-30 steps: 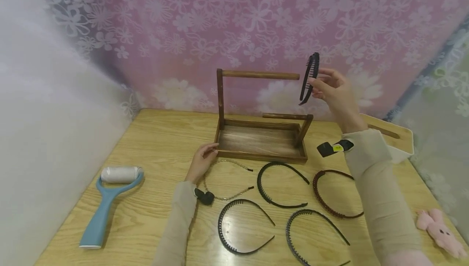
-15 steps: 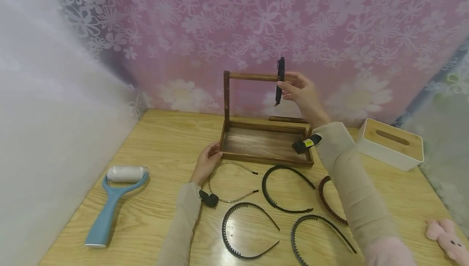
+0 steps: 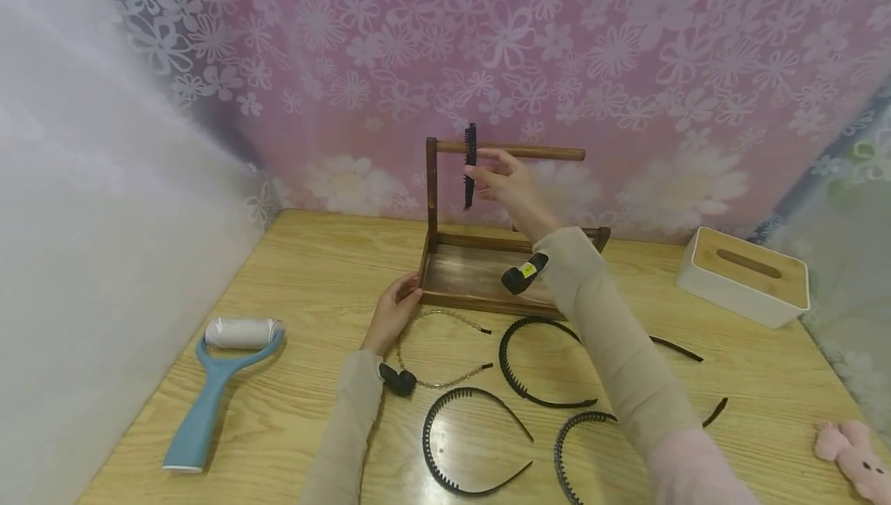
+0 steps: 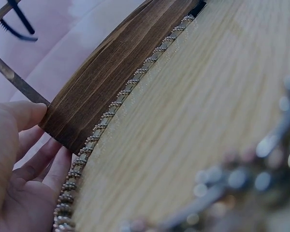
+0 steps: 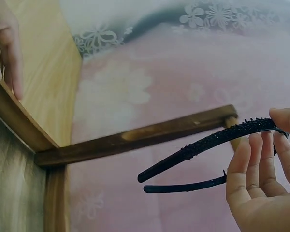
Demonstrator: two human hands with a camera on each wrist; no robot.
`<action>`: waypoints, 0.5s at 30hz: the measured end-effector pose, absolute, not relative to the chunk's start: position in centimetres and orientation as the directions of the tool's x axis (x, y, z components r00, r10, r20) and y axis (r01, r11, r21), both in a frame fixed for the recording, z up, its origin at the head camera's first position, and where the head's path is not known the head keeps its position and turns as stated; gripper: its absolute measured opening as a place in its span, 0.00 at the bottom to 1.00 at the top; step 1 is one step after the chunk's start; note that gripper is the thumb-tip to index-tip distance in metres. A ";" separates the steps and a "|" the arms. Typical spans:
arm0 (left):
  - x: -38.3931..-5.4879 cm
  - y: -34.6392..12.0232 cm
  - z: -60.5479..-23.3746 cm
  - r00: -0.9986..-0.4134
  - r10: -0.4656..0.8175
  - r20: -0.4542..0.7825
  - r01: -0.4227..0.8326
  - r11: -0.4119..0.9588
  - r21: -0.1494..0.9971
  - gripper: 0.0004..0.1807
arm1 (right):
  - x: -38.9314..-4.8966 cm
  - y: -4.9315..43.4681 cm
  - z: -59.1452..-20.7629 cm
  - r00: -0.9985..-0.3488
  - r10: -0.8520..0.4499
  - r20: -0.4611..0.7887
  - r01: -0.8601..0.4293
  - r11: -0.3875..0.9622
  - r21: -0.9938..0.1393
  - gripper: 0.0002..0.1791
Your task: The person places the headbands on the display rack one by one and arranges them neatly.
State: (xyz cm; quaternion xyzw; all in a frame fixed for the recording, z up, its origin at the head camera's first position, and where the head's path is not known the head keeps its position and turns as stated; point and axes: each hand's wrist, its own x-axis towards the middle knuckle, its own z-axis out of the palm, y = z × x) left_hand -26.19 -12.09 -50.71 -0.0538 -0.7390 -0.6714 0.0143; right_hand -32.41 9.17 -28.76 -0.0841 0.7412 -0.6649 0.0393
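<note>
My right hand pinches a black toothed headband between thumb and fingers. It is seen edge-on, across the upper bar of a dark wooden rack, near the bar's left post. In the right wrist view the headband's two ends point left, with the bar's end partly hidden behind it. My left hand grips the rack's front left corner, thumb on one side and fingers on the other in the left wrist view. Just in front of that corner lies a beaded headband.
Several more headbands lie in front of the rack, including a black one and another; my right sleeve covers some. A blue-handled lint roller lies left. To the right are a tissue box and a pink plush toy.
My right hand has carried the black headband leftward, from beyond the upper bar's free end to near its left post. My left hand has stayed at the rack's corner.
</note>
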 end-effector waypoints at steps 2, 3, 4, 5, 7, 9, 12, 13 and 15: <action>-26.1 -12.2 -50.7 -0.994 0.056 0.094 0.099 0.097 0.990 0.24 | -32.7 8.4 -29.0 -0.983 -0.179 0.042 -0.063 0.109 -0.992 0.27; -26.1 -12.2 -50.7 -0.994 0.054 0.093 0.098 0.099 0.990 0.24 | -32.9 8.0 -29.1 -0.985 -0.172 0.036 -0.055 0.106 -0.993 0.27; -26.1 -12.2 -50.6 -0.994 0.052 0.093 0.098 0.101 0.990 0.24 | -33.0 7.7 -29.3 -0.985 -0.167 0.033 -0.051 0.104 -0.993 0.26; -26.1 -12.2 -50.7 -0.994 0.051 0.095 0.100 0.105 0.989 0.24 | -33.2 7.4 -29.4 -0.986 -0.163 0.030 -0.048 0.105 -0.993 0.26; -26.1 -12.2 -50.7 -0.994 0.049 0.096 0.101 0.104 0.989 0.24 | -33.5 6.9 -29.5 -0.987 -0.156 0.026 -0.042 0.099 -0.994 0.26; -26.0 -12.2 -50.4 -0.995 0.054 0.088 0.093 0.103 0.990 0.24 | -33.7 6.5 -29.6 -0.988 -0.155 0.025 -0.039 0.090 -0.995 0.26; -26.1 -12.2 -50.5 -0.994 0.055 0.091 0.096 0.105 0.990 0.24 | -34.1 5.9 -29.7 -0.987 -0.160 0.024 -0.039 0.092 -0.995 0.26; -26.1 -12.2 -50.5 -0.994 0.054 0.093 0.099 0.106 0.989 0.24 | -34.3 5.7 -29.8 -0.987 -0.160 0.022 -0.038 0.097 -0.995 0.26; -26.3 -12.2 -50.8 -0.994 0.050 0.097 0.102 0.114 0.988 0.24 | -34.5 5.3 -30.0 -0.988 -0.156 0.015 -0.032 0.104 -0.994 0.26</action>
